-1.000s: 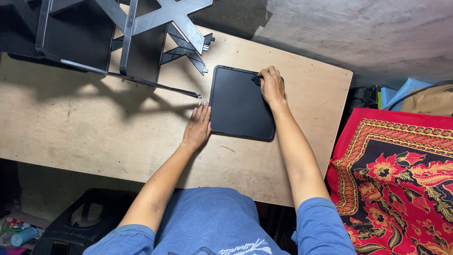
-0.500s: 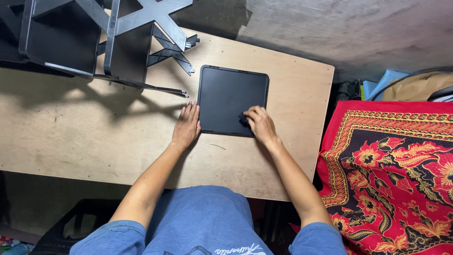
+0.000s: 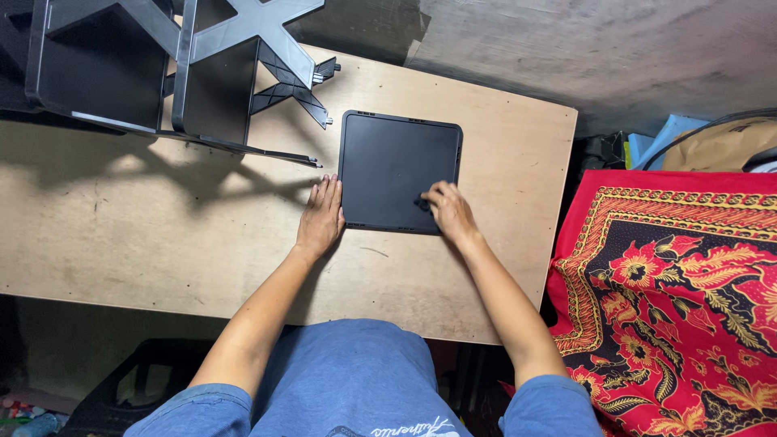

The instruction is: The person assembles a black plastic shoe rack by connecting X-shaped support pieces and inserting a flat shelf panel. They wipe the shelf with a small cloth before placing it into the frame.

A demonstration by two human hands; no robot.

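Little has shifted: both hands, left (image 3: 320, 220) and right (image 3: 450, 212), rest ungrasping on the black panel (image 3: 396, 168).

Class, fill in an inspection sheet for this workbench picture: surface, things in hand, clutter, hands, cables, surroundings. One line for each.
Surface: bare wooden board table, marked with scuffs and shadows.
Things in hand: flat black square panel with rounded corners, lying flat on the table.
Clutter: black plastic frame parts at the table's far left corner.
Hands: left hand flat on the table against the panel's left edge; right hand on the panel's near right corner, fingers pinched around something small and dark.
Cables: dark cable at far right.
Surroundings: red patterned cloth on the right; grey floor beyond.
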